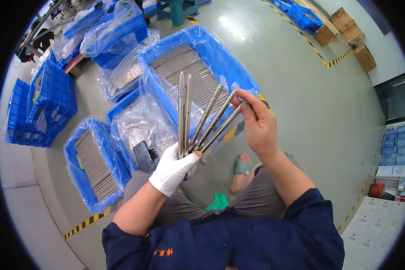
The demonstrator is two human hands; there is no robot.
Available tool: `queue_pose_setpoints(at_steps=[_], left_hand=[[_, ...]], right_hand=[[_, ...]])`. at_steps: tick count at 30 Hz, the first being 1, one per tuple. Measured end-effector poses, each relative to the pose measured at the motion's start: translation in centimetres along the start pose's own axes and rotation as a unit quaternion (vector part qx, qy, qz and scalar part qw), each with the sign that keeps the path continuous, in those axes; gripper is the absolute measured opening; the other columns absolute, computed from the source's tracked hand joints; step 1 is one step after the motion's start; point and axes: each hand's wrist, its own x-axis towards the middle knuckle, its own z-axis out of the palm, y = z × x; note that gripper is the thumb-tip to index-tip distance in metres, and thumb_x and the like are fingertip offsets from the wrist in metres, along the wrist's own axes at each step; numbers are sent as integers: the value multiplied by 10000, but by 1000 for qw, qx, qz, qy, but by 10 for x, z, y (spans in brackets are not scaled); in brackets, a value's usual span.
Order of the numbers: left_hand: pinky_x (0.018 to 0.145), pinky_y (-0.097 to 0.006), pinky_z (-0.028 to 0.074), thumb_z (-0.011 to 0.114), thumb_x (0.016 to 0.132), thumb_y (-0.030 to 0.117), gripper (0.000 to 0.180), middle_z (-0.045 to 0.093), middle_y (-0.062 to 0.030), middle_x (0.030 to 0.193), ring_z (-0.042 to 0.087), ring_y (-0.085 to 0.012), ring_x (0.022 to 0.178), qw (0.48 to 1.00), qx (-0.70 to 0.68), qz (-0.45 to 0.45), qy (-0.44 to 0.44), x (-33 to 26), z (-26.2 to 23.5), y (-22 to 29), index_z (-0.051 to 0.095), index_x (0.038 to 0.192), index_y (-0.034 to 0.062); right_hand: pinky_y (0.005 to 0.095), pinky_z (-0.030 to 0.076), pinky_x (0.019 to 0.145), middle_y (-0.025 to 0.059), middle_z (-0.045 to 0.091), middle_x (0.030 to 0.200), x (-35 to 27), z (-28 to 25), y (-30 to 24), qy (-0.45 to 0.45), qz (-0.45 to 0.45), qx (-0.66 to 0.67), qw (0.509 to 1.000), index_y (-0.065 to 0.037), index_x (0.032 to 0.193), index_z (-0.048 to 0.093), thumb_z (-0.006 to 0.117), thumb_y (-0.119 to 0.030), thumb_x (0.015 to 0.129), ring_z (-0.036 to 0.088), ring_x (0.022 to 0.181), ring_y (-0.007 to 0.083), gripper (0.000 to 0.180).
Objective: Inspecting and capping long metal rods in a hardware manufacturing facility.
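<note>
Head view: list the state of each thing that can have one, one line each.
Metal rods, held, fanned apart at top
Left hand, gloved, closed around the rods' lower ends
Right hand, bare, closed at the rods' upper right ends
Large blue bin, open, loaded
Lower-left blue bin, open, loaded
Far-left blue bins, stacked
Green stool, upright

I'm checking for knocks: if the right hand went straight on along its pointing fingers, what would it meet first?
Probably the fanned metal rods: the fingertips of the right hand are right by their upper ends. Depth there is hard to judge.
</note>
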Motion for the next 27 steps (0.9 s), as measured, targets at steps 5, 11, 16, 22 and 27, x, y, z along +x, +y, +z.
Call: queue_pose_setpoints(at_steps=[5, 11, 16, 22, 27], left_hand=[[467, -209, 359, 648, 837, 166, 193, 611, -45, 748, 459, -56, 518, 1000, -19, -1, -3, -1, 1, -4, 575, 951, 28], [475, -220, 368, 661, 824, 162, 194, 593, -42, 731, 467, -67, 521, 999, -8, -35, -23, 1, -17, 5, 569, 938, 35], [469, -234, 367, 689, 797, 210, 243, 576, -47, 688, 474, -79, 512, 997, 30, -36, -65, -3, -25, 13, 575, 892, 18], [472, -241, 374, 696, 777, 220, 239, 550, -22, 628, 473, -85, 511, 992, 74, -75, -72, -6, -23, 19, 599, 857, 17], [475, -239, 374, 681, 781, 204, 216, 550, -14, 636, 473, -80, 529, 990, 92, -66, -82, -5, -26, 17, 606, 860, 18]], right_hand=[[254, 453, 879, 112, 617, 1116, -1, 0, -2, -10, -3, -26, 1000, 28, 1251, 509, 450, -44, 959, 601, 1021, 154, 307], [275, 455, 902, 124, 586, 1186, 7, -15, -9, -118, 47, 33, 991, 22, 1281, 488, 444, 41, 907, 571, 1098, 189, 377], [299, 476, 900, 114, 602, 1168, 20, -54, -16, -264, 125, 87, 953, 21, 1201, 565, 551, 132, 786, 579, 1086, 203, 429], [319, 523, 834, 139, 646, 1067, 23, -71, -24, -312, 63, -78, 945, 11, 1074, 637, 681, 162, 643, 625, 998, 213, 458], [322, 529, 822, 138, 652, 1036, 22, -68, -21, -305, 130, 37, 943, 11, 1061, 632, 693, 161, 638, 639, 967, 222, 453]])
